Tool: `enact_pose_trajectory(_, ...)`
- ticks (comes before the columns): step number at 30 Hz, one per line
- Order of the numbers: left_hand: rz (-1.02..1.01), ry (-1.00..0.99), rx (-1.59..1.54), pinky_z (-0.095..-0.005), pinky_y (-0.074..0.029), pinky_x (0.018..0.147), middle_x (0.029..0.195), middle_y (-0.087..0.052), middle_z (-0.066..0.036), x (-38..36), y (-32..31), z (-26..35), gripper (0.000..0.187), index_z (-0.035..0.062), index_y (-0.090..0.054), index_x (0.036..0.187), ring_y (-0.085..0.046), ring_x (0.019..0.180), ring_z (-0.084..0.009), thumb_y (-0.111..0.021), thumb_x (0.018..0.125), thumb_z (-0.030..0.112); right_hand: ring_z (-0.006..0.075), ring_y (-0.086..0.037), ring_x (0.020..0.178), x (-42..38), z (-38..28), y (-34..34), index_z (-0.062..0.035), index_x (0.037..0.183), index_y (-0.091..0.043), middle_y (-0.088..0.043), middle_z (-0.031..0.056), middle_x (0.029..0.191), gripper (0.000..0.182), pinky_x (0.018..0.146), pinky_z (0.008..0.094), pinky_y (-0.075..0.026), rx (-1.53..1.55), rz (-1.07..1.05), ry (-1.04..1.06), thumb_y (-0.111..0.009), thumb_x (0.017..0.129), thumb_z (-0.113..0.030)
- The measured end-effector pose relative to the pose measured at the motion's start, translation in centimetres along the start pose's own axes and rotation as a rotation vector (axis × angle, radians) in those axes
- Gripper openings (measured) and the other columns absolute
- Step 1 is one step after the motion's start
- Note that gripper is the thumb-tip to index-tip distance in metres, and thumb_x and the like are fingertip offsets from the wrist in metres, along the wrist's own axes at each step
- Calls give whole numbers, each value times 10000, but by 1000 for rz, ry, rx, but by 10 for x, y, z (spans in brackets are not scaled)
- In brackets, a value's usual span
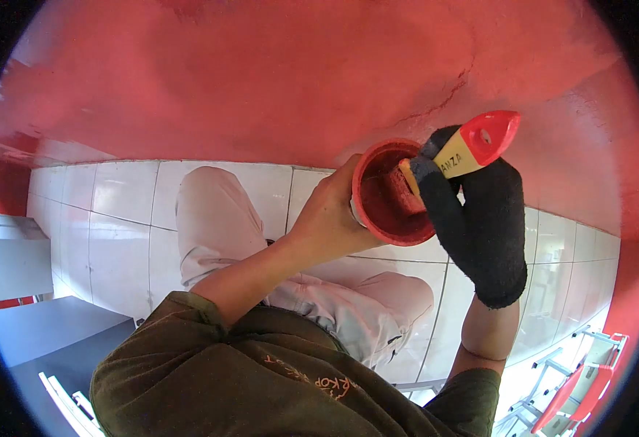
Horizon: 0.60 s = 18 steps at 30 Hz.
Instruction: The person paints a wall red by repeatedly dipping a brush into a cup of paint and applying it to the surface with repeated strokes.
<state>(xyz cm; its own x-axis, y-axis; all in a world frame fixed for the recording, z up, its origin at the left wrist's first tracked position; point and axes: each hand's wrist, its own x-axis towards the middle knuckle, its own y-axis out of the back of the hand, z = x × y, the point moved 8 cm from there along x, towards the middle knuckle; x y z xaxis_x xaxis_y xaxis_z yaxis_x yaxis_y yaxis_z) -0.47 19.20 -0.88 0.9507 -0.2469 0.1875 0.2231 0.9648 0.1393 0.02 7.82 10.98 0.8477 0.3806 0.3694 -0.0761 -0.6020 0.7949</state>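
Observation:
My bare left hand (338,211) is wrapped round the side of a paint cup (364,200), whose inside and rim are coated in red. In a black glove, my right hand (476,211) grips a paintbrush (456,159) by its yellow handle with a red end. The brush's bristles are down in the cup, against its inner right side, and look red. Part of the brush's neck is covered by my gloved fingers. How much paint the cup holds is hard to tell.
A red wall (298,87) with a crack on its right stands just ahead. White floor tiles (119,193) lie below it. A grey table (57,335) is at the left, and a red-and-grey folding ladder or chair (578,386) at the lower right.

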Motion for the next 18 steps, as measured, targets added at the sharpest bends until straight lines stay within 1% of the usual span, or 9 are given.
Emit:
enact_pose_trajectory(1,-6,-7,19,-346,-473,888,1141,-614,-136,0,0,1,781,53,-483,1231,-602,1058,-243,-872,577,228,137,-599,588,0,2,0,-10,930,-596,-634,80,729,142,547,261,-461,3,-4,-13,-647,850,-115)
enact_pose_trajectory(5,15,-29,24,-345,-473,889,1138,-613,-136,2,0,4,783,52,-482,1232,-599,1064,-239,-872,576,226,138,-604,592,0,6,0,-5,934,-596,-633,81,727,138,555,261,-465,36,2,-28,-634,858,-115)
enact_pose_trajectory(7,0,-34,68,-345,-473,892,1146,-606,-131,4,0,7,784,53,-481,1234,-596,1065,-240,-872,576,223,244,-619,591,0,11,4,-17,880,-607,-624,117,711,186,554,340,-491,128,29,-122,-653,844,-194)
enact_pose_trajectory(8,-2,-35,71,-345,-473,892,1146,-606,-131,4,0,7,784,53,-481,1234,-596,1065,-240,-872,576,223,244,-619,591,-1,10,6,-17,880,-607,-624,117,711,186,554,340,-491,130,32,-123,-653,844,-194)
enact_pose_trajectory(11,-20,2,40,-349,-474,890,1153,-601,-122,5,-1,5,778,54,-484,1232,-597,1058,-243,-871,578,222,195,-631,602,-4,15,18,-5,893,-611,-640,111,731,161,561,301,-498,220,110,-135,-641,852,-157)
enact_pose_trajectory(13,2,-2,15,-349,-476,887,1158,-597,-117,6,-1,9,771,54,-486,1230,-596,1057,-242,-869,582,220,130,-618,623,-12,32,31,1,921,-604,-634,82,735,153,569,261,-491,364,281,-259,-629,868,-140)
enact_pose_trajectory(14,-1,-8,16,-349,-476,887,1158,-597,-117,7,-1,9,771,54,-486,1230,-596,1057,-242,-869,582,220,130,-618,623,-13,33,32,1,921,-604,-634,82,735,153,569,261,-491,362,287,-256,-629,868,-140)
enact_pose_trajectory(16,-3,1,35,-351,-477,883,1151,-596,-121,8,-1,12,765,54,-489,1226,-594,1058,-239,-868,584,225,90,-581,629,-23,47,43,-3,932,-594,-600,48,720,163,561,237,-473,482,451,-439,-616,887,-159)
enact_pose_trajectory(18,-2,-13,71,-347,-476,887,1154,-593,-118,7,-1,15,760,52,-487,1228,-590,1060,-230,-867,590,215,73,-537,610,-27,52,47,-9,936,-584,-571,23,719,172,531,231,-448,501,468,-428,-605,901,-176)
